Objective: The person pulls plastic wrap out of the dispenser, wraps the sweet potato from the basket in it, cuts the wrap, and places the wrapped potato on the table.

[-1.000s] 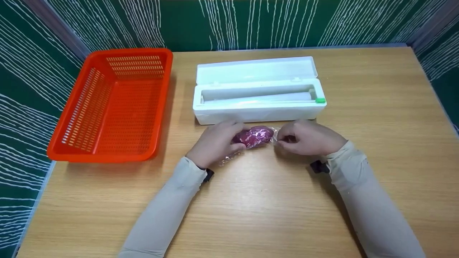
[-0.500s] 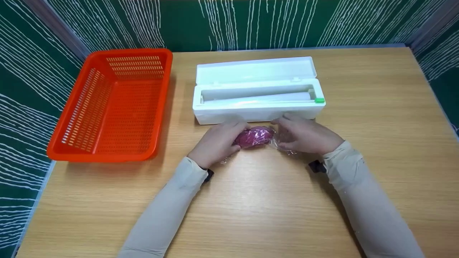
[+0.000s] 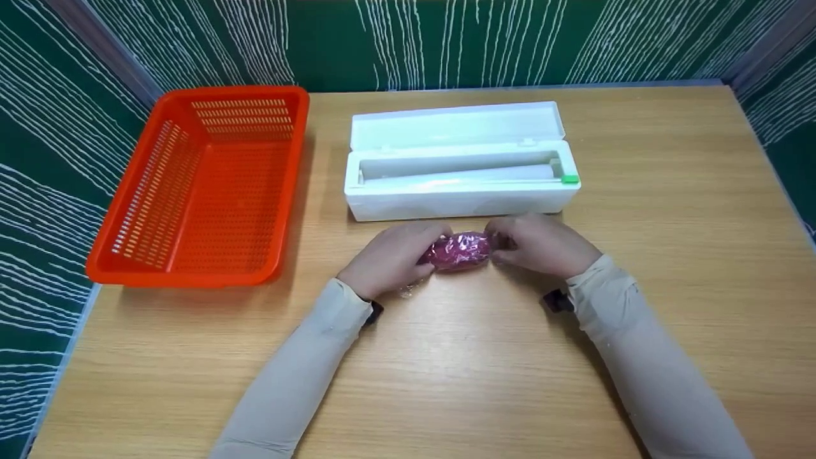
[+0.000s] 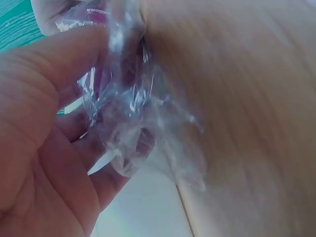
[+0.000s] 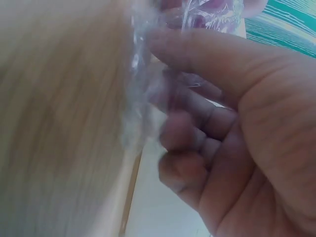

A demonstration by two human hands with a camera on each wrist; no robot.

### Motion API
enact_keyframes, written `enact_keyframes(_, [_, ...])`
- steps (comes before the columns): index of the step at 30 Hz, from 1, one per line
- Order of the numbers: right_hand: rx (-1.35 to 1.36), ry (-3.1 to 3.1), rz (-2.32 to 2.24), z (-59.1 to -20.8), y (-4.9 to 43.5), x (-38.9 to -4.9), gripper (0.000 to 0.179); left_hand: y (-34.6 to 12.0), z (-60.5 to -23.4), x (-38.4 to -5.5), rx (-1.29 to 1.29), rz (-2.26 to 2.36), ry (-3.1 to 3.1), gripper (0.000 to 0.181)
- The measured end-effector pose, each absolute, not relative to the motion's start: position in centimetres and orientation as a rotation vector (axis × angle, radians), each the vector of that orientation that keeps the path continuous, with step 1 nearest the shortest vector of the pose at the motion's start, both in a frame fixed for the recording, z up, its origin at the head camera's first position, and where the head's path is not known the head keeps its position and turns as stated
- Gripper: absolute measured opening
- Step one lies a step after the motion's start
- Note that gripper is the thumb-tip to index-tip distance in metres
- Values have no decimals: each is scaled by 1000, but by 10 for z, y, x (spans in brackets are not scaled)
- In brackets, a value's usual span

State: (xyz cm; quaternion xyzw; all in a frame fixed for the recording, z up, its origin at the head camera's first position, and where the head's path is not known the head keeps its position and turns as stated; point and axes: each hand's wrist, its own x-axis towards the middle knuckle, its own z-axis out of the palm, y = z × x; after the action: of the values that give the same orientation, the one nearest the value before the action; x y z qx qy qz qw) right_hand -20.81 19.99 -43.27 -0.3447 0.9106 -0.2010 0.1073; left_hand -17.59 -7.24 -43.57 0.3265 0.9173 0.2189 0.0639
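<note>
A purple-red oblong item [image 3: 460,250], possibly a vegetable such as a sweet potato, is wrapped in shiny clear cling film on the table. My left hand [image 3: 395,255] grips its left end, thumb at the near side and fingers at the far side. In the left wrist view, loose cling film [image 4: 143,128] bunches beside that thumb and hangs past the fingers. At the opposite end, my right hand [image 3: 542,245] pinches the film between thumb and fingers. Crumpled film [image 5: 138,89] trails from the right thumb in the right wrist view, where the fingertips are blurred.
Just beyond the hands stands a white cling film dispenser [image 3: 462,201], lid raised, with a pale roll [image 3: 484,175] inside and a green slider [image 3: 569,179] at its right end. An orange plastic basket [image 3: 290,185] sits on the wooden table [image 3: 472,370] at the left.
My right hand loosened and spread at the film's right end, then closed on it again. The wrapped item has shifted slightly nearer and to the right, with my left hand keeping its grip.
</note>
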Motion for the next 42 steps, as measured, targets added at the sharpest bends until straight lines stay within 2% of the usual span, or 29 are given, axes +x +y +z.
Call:
enact_keyframes(4, [-1037,2635,-616,-432,199,-206,37,-73,-436,-176,1018,669,2740,50])
enact_keyframes(13, [-1032,2563,-649,-428,197,-202,55,-74,-439,-176,1062,723,2719,50])
enact_keyframes(29, [-990,2467,-790,-429,195,-201,52,-80,-430,-175,1060,731,2666,51])
enact_keyframes(33, [-982,2464,-785,-429,195,-201,53,-95,-417,-173,909,695,2662,57])
enact_keyframes(35, [-989,2469,-778,-430,195,-202,52,-102,-412,-172,790,676,2679,49])
enact_keyframes(38, [-996,2479,-768,-431,195,-202,53,-106,-406,-170,675,624,2698,16])
enact_keyframes(39, [-998,2481,-766,-431,194,-203,52,-107,-406,-169,655,602,2701,10])
enact_keyframes(42, [-998,2484,-760,-430,194,-202,52,-104,-407,-169,628,540,2699,34])
